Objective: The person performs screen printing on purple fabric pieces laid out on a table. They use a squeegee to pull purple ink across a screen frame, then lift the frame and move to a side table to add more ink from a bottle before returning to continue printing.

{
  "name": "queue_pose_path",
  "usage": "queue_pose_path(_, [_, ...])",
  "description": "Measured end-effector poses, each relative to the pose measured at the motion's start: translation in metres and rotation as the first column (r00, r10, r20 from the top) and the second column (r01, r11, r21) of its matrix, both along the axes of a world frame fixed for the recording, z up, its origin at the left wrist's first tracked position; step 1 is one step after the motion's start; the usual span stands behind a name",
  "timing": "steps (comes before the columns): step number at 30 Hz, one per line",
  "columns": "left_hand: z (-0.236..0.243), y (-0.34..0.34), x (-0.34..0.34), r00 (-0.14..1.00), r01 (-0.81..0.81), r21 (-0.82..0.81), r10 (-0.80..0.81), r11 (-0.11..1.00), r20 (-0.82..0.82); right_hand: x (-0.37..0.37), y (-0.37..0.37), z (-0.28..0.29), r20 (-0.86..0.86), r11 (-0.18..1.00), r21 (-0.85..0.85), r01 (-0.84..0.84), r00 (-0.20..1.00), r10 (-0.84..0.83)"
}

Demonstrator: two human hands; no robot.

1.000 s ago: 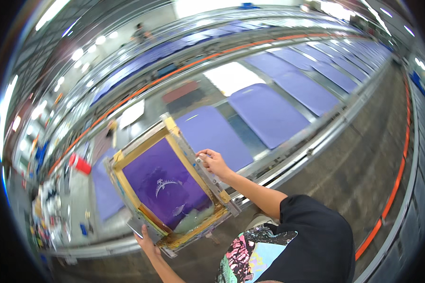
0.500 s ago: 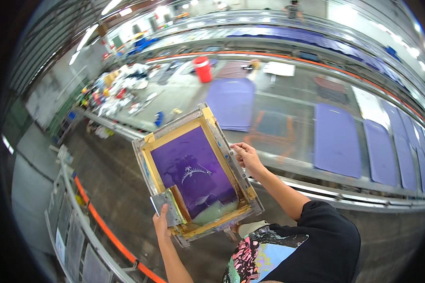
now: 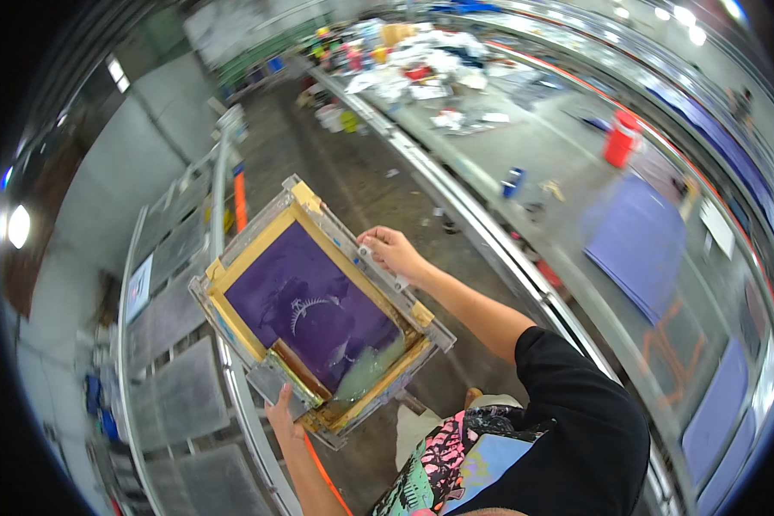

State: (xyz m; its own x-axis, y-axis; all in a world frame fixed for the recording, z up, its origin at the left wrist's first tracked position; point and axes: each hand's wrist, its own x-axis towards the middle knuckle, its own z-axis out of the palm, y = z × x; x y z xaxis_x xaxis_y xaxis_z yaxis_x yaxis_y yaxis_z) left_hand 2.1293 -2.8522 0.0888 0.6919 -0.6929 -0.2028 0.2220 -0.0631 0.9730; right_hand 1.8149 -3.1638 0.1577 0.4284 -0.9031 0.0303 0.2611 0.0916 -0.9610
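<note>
I carry a metal-framed printing screen [image 3: 318, 305] with a purple mesh, yellow taped edges and a pale fish-bone design in its middle. My right hand [image 3: 389, 251] grips the frame's right rail from above. My left hand [image 3: 282, 413] holds the near lower edge from beneath, by a wooden squeegee [image 3: 297, 372] lying inside the frame. A greenish ink smear lies at the lower corner of the mesh. The screen is tilted and held in the air in front of my body.
A long metal-edged print table [image 3: 525, 258] runs diagonally on my right with purple pallets [image 3: 632, 241], a red bucket [image 3: 621, 139] and a blue can [image 3: 512, 181]. Metal racks [image 3: 172, 344] stand at left. Clutter of bottles and cloths lies at the table's far end [image 3: 413, 52].
I have turned left with the screen, from facing the print table to the aisle and racks. Both hands keep the same hold on the frame.
</note>
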Motion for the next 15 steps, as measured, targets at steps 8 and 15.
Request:
queue_pose_path(8, [0.017, -0.093, 0.016, 0.953, -0.287, -0.149, 0.266, 0.946, -0.148, 0.117, -0.129, 0.058, -0.328, 0.871, -0.474, -0.129, 0.944, -0.039])
queue_pose_path(15, [0.152, -0.128, 0.037, 0.937, -0.303, -0.070, 0.284, 0.950, -0.204, 0.073, -0.092, 0.240, -0.294, 0.550, -0.835, -0.014, 0.857, -0.424])
